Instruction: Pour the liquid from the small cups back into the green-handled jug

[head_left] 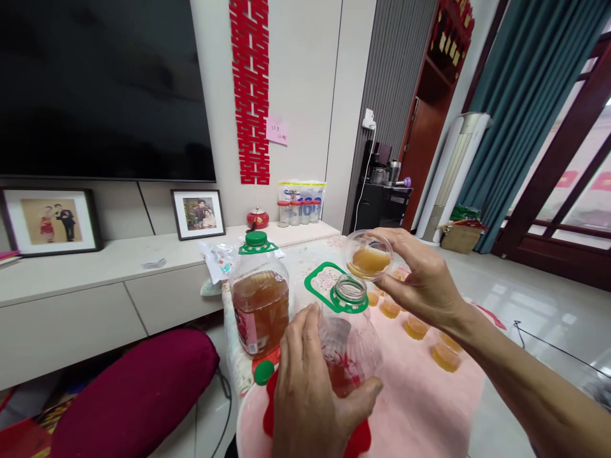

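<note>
Under the left hand (310, 388): an open bottle (360, 343) is being gripped on its near side, fingers to the left and thumb to the right; amber liquid (341, 380) is showing low inside.
Right hand (422, 270): a clear cup (368, 257) is being pinched between thumb and fingers, tilted just beside the bottle's neck; whether anything is being poured cannot be told.
Cups so far: several other cups (446, 356) with amber contents are being carried by the bench (405, 413), below the right hand and forearm.
Caps: a loose green cap (264, 372) is lying left of the left hand; beyond it, a capped bottle (260, 305) is standing largely full.
Progress, as judged: uncapping is done; the held cup's contents are not yet being used up.
</note>
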### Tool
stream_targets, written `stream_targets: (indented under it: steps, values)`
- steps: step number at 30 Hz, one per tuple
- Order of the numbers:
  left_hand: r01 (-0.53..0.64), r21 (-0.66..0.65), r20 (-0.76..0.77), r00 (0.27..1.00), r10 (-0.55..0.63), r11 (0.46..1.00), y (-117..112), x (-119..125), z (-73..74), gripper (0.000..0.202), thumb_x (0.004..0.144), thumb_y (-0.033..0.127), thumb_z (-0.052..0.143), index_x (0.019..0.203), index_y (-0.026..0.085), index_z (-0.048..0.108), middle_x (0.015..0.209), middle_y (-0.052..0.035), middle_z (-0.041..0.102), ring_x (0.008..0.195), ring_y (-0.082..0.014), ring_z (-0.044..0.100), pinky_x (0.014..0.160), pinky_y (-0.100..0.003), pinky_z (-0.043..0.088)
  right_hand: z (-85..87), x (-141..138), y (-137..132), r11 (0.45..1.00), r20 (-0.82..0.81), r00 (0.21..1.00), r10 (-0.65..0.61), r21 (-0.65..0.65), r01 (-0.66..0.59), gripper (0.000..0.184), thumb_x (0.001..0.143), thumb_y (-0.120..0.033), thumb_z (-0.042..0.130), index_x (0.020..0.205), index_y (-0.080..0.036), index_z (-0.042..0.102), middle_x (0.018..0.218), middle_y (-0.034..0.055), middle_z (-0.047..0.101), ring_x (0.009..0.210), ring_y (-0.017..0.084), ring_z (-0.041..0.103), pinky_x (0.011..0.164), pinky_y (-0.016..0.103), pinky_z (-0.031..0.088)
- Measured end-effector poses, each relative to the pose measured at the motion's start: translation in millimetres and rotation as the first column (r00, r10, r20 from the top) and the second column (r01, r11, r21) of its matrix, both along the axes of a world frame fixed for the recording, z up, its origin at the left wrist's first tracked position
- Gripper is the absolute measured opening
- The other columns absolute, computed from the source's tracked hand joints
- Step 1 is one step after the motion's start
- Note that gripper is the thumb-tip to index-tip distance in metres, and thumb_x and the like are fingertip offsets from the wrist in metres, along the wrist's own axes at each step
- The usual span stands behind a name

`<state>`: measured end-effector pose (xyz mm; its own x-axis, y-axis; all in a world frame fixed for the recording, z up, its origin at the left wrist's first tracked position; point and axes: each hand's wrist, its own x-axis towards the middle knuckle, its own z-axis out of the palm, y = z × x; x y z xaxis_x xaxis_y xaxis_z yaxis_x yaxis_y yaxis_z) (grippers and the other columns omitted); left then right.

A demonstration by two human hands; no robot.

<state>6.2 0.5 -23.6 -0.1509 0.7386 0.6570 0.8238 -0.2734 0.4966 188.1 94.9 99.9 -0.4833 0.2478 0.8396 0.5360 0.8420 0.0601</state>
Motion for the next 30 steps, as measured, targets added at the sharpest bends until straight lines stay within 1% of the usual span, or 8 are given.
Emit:
stream_targets:
  steps: [6,10,14,18,21,25,30]
  values:
    - [0.000,0.027,-0.026,1.000,0.001,1.000,1,0,-1.8,0.095,0.065,0.037,0.073,0.147,0.020,0.028,0.136,-0.0158,0.055,0.127,-0.0360,0.061,0.100,-0.054,0.060,5.3,-1,-2,0.999,0.035,0.999,0.020,0.042,-0.022,0.047,0.081,-0.004,0.063,0.127,-0.010,0.062,0.118,0.0188,0.073,0.112,0.028,0.069,0.096,0.046,0.058]
    - [-0.010,0.018,-0.009,1.000,0.010,1.000,1,1,-0.5,0.095,0.065,0.037,0.073,0.147,0.021,0.028,0.136,-0.0152,0.055,0.126,-0.0364,0.062,0.099,-0.055,0.060,7.1,-1,-3,0.998,0.062,0.998,0.008,0.067,-0.012,0.048,0.080,-0.002,0.062,0.127,-0.012,0.061,0.119,0.0186,0.073,0.112,0.029,0.068,0.096,0.047,0.058]
    - [-0.002,0.009,-0.001,1.000,0.002,1.000,1,2,0.7,0.097,0.065,0.038,0.074,0.148,0.021,0.028,0.137,-0.0155,0.055,0.127,-0.0369,0.062,0.098,-0.056,0.060,9.1,-2,-5,0.994,0.076,0.997,-0.022,0.112,0.014,0.046,0.082,-0.002,0.062,0.127,-0.013,0.061,0.120,0.0190,0.072,0.112,0.029,0.068,0.096,0.047,0.059]
    - [-0.012,0.011,0.005,1.000,0.012,1.000,1,2,2.0,0.096,0.064,0.036,0.073,0.148,0.021,0.028,0.136,-0.0155,0.055,0.126,-0.0370,0.062,0.098,-0.056,0.060,11.3,-3,-8,0.985,0.105,0.993,-0.059,0.170,0.041,0.043,0.085,-0.004,0.062,0.127,-0.010,0.061,0.118,0.0210,0.071,0.111,0.030,0.069,0.093,0.045,0.060]
    - [-0.011,0.012,0.005,1.000,0.011,1.000,1,2,1.0,0.096,0.064,0.036,0.074,0.148,0.021,0.028,0.136,-0.0156,0.056,0.126,-0.0366,0.062,0.099,-0.056,0.060,12.4,-4,-9,0.975,0.122,0.989,-0.090,0.212,0.062,0.046,0.083,-0.003,0.063,0.129,-0.008,0.060,0.118,0.0218,0.071,0.111,0.031,0.069,0.092,0.045,0.061]
    - [-0.008,0.032,-0.013,1.000,0.008,0.999,2,1,-2.8,0.097,0.064,0.037,0.074,0.148,0.020,0.029,0.137,-0.0166,0.055,0.127,-0.0372,0.061,0.100,-0.056,0.060,13.4,-4,-9,0.969,0.139,0.985,-0.106,0.238,0.070,0.052,0.081,0.000,0.062,0.131,-0.010,0.059,0.121,0.0207,0.070,0.113,0.031,0.067,0.095,0.047,0.060]
    - [-0.006,0.023,-0.008,1.000,0.006,1.000,2,1,-3.1,0.098,0.064,0.037,0.075,0.149,0.021,0.028,0.139,-0.0164,0.055,0.129,-0.0372,0.061,0.100,-0.056,0.060,16.3,-7,-11,0.959,0.150,0.983,-0.108,0.277,0.063,0.049,0.080,0.003,0.063,0.128,-0.008,0.060,0.119,0.0218,0.070,0.111,0.031,0.068,0.095,0.048,0.060]
